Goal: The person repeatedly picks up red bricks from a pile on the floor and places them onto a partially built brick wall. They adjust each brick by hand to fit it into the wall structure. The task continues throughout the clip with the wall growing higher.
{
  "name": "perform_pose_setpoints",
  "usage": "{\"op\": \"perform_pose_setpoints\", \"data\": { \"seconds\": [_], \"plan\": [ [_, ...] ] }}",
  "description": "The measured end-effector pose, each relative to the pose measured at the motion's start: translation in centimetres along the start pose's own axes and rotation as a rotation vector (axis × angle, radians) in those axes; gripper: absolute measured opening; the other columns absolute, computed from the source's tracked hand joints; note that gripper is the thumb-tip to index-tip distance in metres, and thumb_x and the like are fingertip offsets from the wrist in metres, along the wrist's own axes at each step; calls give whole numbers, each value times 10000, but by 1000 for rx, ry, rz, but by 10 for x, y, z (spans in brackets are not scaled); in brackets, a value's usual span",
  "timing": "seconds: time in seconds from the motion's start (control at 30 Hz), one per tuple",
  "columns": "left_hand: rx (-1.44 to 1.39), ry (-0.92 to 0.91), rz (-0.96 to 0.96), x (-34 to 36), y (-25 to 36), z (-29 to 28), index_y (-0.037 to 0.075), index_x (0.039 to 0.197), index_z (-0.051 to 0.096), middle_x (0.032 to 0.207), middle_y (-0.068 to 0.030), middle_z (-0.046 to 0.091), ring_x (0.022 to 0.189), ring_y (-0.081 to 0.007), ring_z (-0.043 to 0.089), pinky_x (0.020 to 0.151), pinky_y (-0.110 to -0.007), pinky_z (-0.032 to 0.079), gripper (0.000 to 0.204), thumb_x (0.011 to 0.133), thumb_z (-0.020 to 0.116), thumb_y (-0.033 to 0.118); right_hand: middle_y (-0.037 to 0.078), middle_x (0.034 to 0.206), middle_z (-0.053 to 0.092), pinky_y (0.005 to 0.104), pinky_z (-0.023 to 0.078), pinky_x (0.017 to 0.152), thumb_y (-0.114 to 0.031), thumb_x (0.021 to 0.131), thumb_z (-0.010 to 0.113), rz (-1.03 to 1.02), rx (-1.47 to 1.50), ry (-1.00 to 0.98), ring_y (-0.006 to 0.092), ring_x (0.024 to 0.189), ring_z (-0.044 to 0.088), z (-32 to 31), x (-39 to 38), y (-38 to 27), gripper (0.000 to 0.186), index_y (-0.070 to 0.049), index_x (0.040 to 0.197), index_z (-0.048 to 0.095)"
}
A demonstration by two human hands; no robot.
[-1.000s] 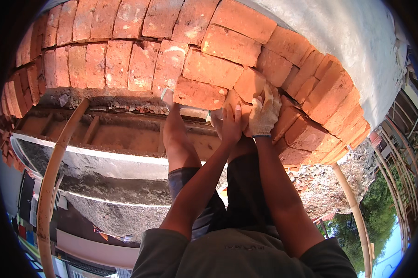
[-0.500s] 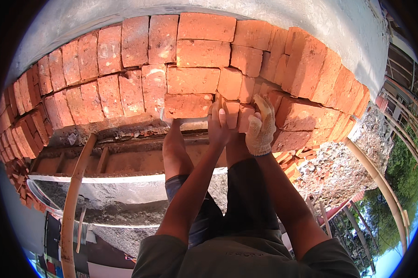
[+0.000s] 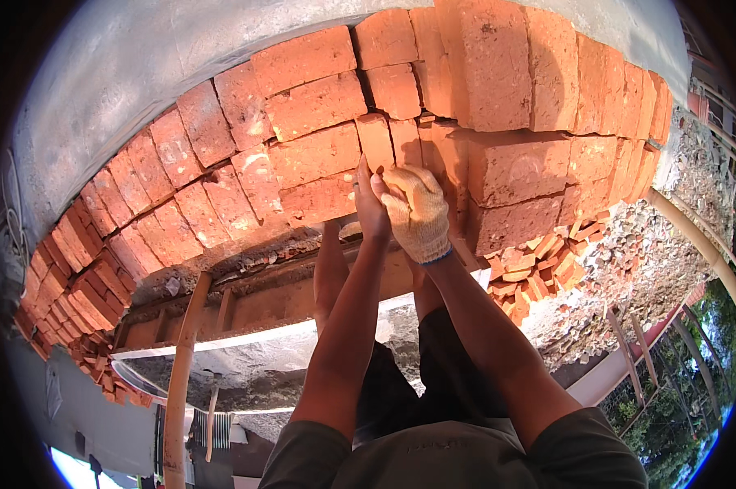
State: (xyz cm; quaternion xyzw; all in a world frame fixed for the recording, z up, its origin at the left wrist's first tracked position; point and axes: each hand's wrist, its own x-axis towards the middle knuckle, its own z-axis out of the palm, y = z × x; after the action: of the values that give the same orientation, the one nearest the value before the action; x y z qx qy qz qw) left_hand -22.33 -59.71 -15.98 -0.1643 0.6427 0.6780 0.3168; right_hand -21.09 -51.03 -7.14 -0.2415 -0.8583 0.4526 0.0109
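Side by side at the front edge of the brick stack, both my hands close in on one spot. My bare left hand (image 3: pixel 370 202) has its fingers pointing away from me, held together, the thumb toward the other hand. My right hand (image 3: pixel 418 210), in a cream knitted glove, is curled with its fingers bent. A bit of a reddish brick (image 3: pixel 379 170) shows between the two hands; their fingers hide the rest. Just beyond stand two narrow upright bricks (image 3: pixel 374 140). To the left of my left hand lies a long brick (image 3: pixel 317 198).
Stacked orange bricks (image 3: pixel 519 167) curve across in rows against a grey wall (image 3: pixel 140 73). Bamboo poles (image 3: pixel 182 375) rise at left and right. Broken bricks (image 3: pixel 539 273) and rubble (image 3: pixel 621 269) lie at the lower right. A pale ledge (image 3: pixel 262 332) runs near my legs.
My gloved right hand has gone from spread beside the bricks to curled against my left hand. The view has turned, so the stack slants and appears shifted.
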Motion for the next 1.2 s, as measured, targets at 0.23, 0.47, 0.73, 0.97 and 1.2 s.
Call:
{"op": "perform_pose_setpoints", "data": {
  "seconds": [0.23, 0.47, 0.73, 0.97, 1.2],
  "plan": [
    [307, 66, 306, 4, -17, 0, -83, 1515, 459, 1353, -279, 597, 1235, -384, 602, 1080, -448, 457, 540, 1156, 356, 307, 179, 1612, 334, 645, 326, 1210, -590, 1063, 507, 1661, 1525, 540, 400, 1498, 361, 47, -201, 74, 589, -99, 1388, 526],
    [248, 80, 259, 9, -16, 1, -97, 1533, 412, 1373, -236, 554, 1264, -334, 572, 1103, -428, 435, 565, 1172, 325, 329, 121, 1748, 222, 680, 250, 1243, -623, 1056, 359, 1857, 1532, 1187, 373, 1613, 221, 77, -123, 129, 813, -166, 1707, 194],
    [293, 56, 220, 9, -18, -3, -95, 1549, 391, 1490, -268, 493, 1409, -352, 477, 1204, -425, 344, 604, 1172, 324, 371, 119, 1617, 474, 525, 324, 1256, -585, 1057, 358, 1348, 2007, 549, 333, 1509, 428, 38, -60, 83, 736, -143, 1645, 359],
    [400, 35, 110, 16, 12, 10, -1, 1645, 291, 1243, -227, 656, 1103, -321, 670, 943, -439, 526, 613, 1148, 414, 337, 112, 1633, 468, 507, 409, 1223, -466, 1114, 360, 917, 1892, 445, 323, 1503, 452, 54, -48, 97, 610, -120, 1614, 397],
    [664, 147, 20, 2, 22, 16, 18, 1661, 285, 937, -190, 673, 736, -313, 666, 669, -430, 538, 608, 1121, 440, 252, 121, 1616, 483, 502, 410, 1218, -451, 1115, 387, 849, 1895, 418, 323, 1484, 472, 49, -24, 96, 601, -114, 1613, 395]
  ]
}}
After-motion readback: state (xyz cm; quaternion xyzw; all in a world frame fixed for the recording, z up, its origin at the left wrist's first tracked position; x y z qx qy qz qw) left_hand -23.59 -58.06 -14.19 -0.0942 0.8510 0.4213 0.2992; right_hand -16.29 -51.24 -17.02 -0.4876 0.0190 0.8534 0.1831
